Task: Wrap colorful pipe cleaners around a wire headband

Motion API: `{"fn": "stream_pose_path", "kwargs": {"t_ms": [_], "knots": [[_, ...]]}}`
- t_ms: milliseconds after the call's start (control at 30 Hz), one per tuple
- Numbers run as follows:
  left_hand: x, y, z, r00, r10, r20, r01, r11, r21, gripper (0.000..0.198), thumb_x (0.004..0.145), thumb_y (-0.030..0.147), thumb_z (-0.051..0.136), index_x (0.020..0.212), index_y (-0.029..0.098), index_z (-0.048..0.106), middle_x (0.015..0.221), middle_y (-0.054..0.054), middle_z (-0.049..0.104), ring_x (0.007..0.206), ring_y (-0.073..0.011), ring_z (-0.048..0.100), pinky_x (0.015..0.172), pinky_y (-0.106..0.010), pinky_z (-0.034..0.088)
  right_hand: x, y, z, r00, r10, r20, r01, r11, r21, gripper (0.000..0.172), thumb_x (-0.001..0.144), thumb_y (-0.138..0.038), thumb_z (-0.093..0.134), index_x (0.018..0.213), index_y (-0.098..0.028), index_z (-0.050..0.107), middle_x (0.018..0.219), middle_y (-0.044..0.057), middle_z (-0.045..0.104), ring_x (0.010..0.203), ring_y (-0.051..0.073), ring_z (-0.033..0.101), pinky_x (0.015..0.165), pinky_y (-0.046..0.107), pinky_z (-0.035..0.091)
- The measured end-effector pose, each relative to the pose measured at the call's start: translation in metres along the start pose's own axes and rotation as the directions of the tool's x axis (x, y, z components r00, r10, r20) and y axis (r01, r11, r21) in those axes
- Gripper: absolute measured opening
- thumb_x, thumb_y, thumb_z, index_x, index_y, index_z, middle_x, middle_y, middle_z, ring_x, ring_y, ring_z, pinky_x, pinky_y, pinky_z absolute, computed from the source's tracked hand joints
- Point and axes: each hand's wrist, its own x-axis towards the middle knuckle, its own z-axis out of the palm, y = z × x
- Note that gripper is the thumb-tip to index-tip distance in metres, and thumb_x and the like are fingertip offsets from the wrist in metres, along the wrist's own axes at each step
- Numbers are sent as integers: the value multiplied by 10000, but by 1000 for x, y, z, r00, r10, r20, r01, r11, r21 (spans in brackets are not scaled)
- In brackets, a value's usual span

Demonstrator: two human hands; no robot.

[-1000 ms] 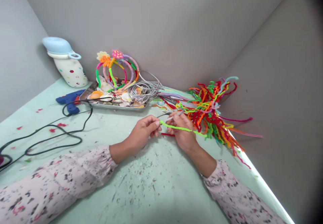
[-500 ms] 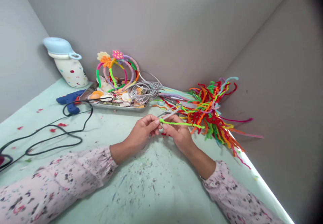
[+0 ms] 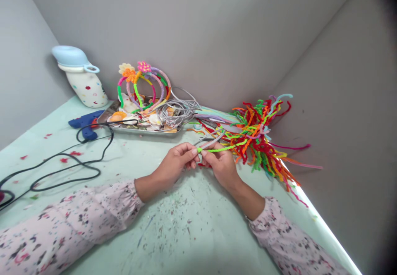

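Close together above the middle of the table, my two hands work on a grey wire loop (image 3: 214, 141) and a lime-green pipe cleaner (image 3: 225, 148). My left hand (image 3: 182, 157) pinches the loop between thumb and fingers, where the green forms a small wrap around the grey. Beside it, my right hand (image 3: 218, 161) is closed with its thumb against the green pipe cleaner near that wrap. The strand's free length runs out to the right, over my right fingers. Parts of the loop are hidden behind my fingers.
Behind my hands lies a bunch of colourful pipe cleaners (image 3: 257, 138). A metal tray (image 3: 145, 133) holds shells, coiled grey wire (image 3: 182, 111) and flowered hoops (image 3: 136, 89). At left are a blue glue gun (image 3: 85, 123), its black cord (image 3: 62, 155) and a white bottle (image 3: 88, 87).
The free length of the green pipe cleaner has swung upward and away from me. The wrap at my fingertips looks slightly larger, and both hands stay nearly in place.
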Motion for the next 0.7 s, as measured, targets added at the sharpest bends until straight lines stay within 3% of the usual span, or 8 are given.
{"fn": "stream_pose_path", "kwargs": {"t_ms": [700], "knots": [[0, 6, 0, 995, -82, 54, 90, 983, -161, 156, 801, 255, 638, 727, 133, 576, 618, 16, 571, 488, -49, 484, 503, -178, 358, 0, 6, -6, 991, -135, 6, 134, 977, -168, 108, 828, -315, 621, 875, -224, 656, 640, -27, 558, 552, 117, 521, 543, 250, 443]]}}
